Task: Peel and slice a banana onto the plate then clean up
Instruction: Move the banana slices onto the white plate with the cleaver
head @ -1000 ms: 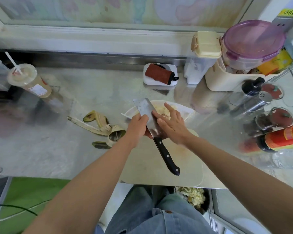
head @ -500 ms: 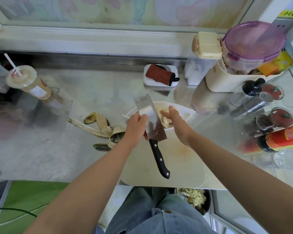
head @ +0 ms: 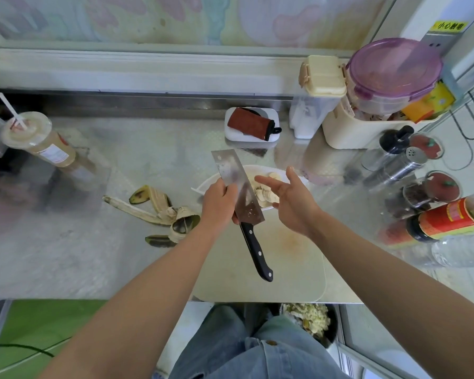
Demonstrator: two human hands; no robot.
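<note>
Banana slices now swept onto the plate, the right hand has drawn back open-fingered from the knife, gripped by its blade in the left hand; the peel awaits clearing.

Open counter is left at the near left, in front of the peel. The far left is blocked by a cup. The right side is crowded by jars and a tub, and the way behind the plate is narrowed by a box.
</note>
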